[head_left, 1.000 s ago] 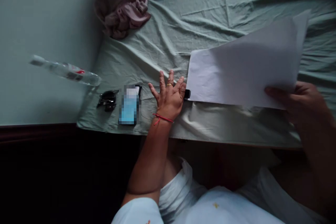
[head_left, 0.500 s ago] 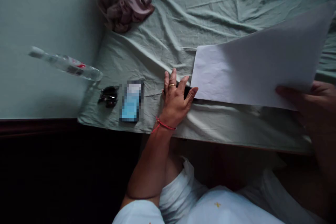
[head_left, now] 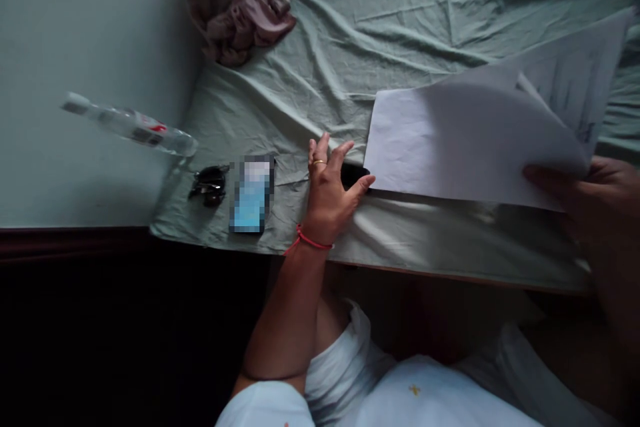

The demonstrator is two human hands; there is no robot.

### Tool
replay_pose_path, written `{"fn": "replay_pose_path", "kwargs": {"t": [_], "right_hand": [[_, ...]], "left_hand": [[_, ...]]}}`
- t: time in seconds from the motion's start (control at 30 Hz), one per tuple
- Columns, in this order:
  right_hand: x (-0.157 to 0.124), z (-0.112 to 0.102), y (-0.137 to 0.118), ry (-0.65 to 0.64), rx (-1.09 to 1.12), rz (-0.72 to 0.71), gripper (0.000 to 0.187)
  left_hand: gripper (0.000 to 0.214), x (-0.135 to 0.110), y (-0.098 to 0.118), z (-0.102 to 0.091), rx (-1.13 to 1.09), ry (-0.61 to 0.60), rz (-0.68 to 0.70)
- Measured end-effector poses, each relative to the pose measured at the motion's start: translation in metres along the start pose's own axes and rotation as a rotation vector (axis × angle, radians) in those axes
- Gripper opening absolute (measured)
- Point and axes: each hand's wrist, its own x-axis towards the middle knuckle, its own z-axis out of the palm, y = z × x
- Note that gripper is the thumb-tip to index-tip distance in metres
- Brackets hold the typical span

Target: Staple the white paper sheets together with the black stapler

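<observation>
My right hand (head_left: 600, 187) grips the lower right part of some white paper sheets (head_left: 440, 140) between thumb and fingers. Their right side is lifted off the cloth, and a corner of the top sheet curls back over a printed sheet (head_left: 585, 80) behind it. My left hand (head_left: 327, 187), with a ring and a red wrist string, has its fingers spread beside the paper's left end. A black object (head_left: 354, 177) lies between this hand and the paper, partly hidden, and I cannot make out its kind.
A green cloth (head_left: 390, 33) with creases covers the surface. Left of my left hand are a phone (head_left: 250, 197), dark folded glasses (head_left: 209, 185) and a clear plastic bottle (head_left: 145, 130) lying near the wall. A crumpled pinkish cloth (head_left: 247, 20) lies at the back left.
The top sheet's right corner has curled back, and print now shows on the sheet behind. My left hand has shifted slightly left, baring more of the black object.
</observation>
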Motion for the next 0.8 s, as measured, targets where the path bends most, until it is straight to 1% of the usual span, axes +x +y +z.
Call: {"fn": "replay_pose_path", "kwargs": {"t": [0.13, 0.23, 0.33, 0.4, 0.47, 0.5, 0.57, 0.63, 0.73, 0.8], "right_hand": [[-0.002, -0.001, 0.001, 0.028, -0.052, -0.021, 0.035], [-0.003, 0.000, 0.002, 0.028, -0.046, -0.056, 0.032], [-0.003, 0.000, 0.002, 0.012, -0.022, -0.079, 0.035], [-0.002, -0.001, 0.002, -0.001, 0.018, -0.078, 0.036], [0.000, -0.003, 0.002, 0.002, 0.066, -0.071, 0.037], [0.000, -0.004, 0.002, 0.006, 0.092, -0.070, 0.038], [0.000, -0.006, 0.001, 0.013, 0.147, -0.073, 0.040], [0.000, -0.008, 0.000, 0.012, 0.189, -0.057, 0.043], [0.002, -0.008, 0.000, 0.028, 0.182, -0.032, 0.045], [0.005, -0.009, 0.002, 0.002, 0.112, -0.074, 0.044]], "left_hand": [[0.051, 0.010, -0.001, 0.005, 0.026, 0.118, -0.013], [0.045, 0.021, -0.010, 0.005, 0.090, 0.263, -0.074], [0.046, 0.031, -0.015, 0.001, 0.151, 0.413, -0.158], [0.048, 0.032, -0.012, -0.001, 0.148, 0.465, -0.180], [0.045, 0.029, -0.004, 0.000, 0.077, 0.457, -0.159], [0.041, 0.026, 0.002, 0.002, 0.014, 0.429, -0.138], [0.032, 0.019, 0.012, 0.008, -0.144, 0.343, -0.097], [0.033, 0.013, 0.019, 0.016, -0.299, 0.258, -0.080], [0.040, 0.010, 0.025, 0.025, -0.481, 0.177, -0.113], [0.042, 0.011, 0.026, 0.026, -0.591, 0.119, -0.169]]}}
